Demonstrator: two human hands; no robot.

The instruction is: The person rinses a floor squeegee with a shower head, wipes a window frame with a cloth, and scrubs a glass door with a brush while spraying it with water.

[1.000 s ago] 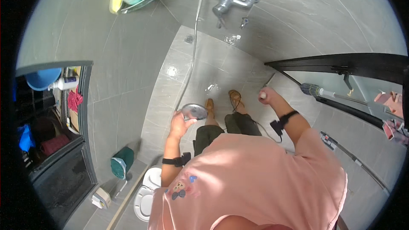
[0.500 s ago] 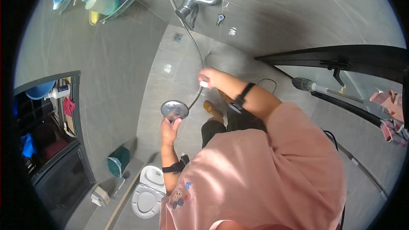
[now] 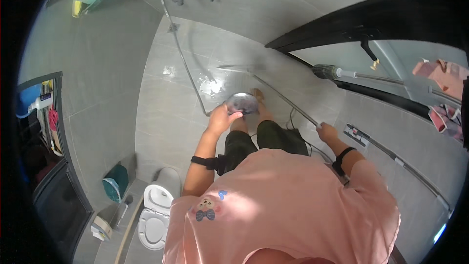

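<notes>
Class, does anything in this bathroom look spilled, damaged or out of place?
Nothing is plainly damaged or askew. Bright patches on the floor beyond the shower head may be water or just reflected light; I cannot tell.

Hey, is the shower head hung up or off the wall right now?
Off the wall: the left hand holds the shower head by its lower edge, above the floor.
</notes>
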